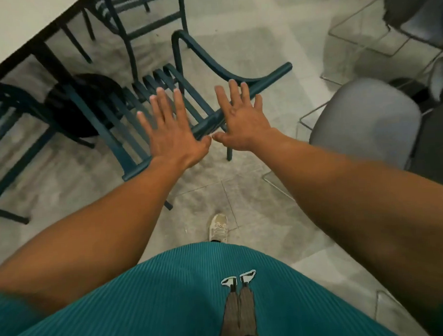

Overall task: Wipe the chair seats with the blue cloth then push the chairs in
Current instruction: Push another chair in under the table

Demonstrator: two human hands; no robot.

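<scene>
Two hands: left hand (174, 129) and right hand (241, 118) spread flat, empty, thumbs nearly touching, above the teal slatted chair (146, 105).
Chair slats: run toward the white table (13, 27).

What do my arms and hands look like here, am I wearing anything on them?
Both forearms are bare, with no sleeves reaching them. The left hand and right hand wear no gloves, and no rings, watch or bracelets show. The only clothing in view is a teal ribbed top with a small printed figure.
</scene>
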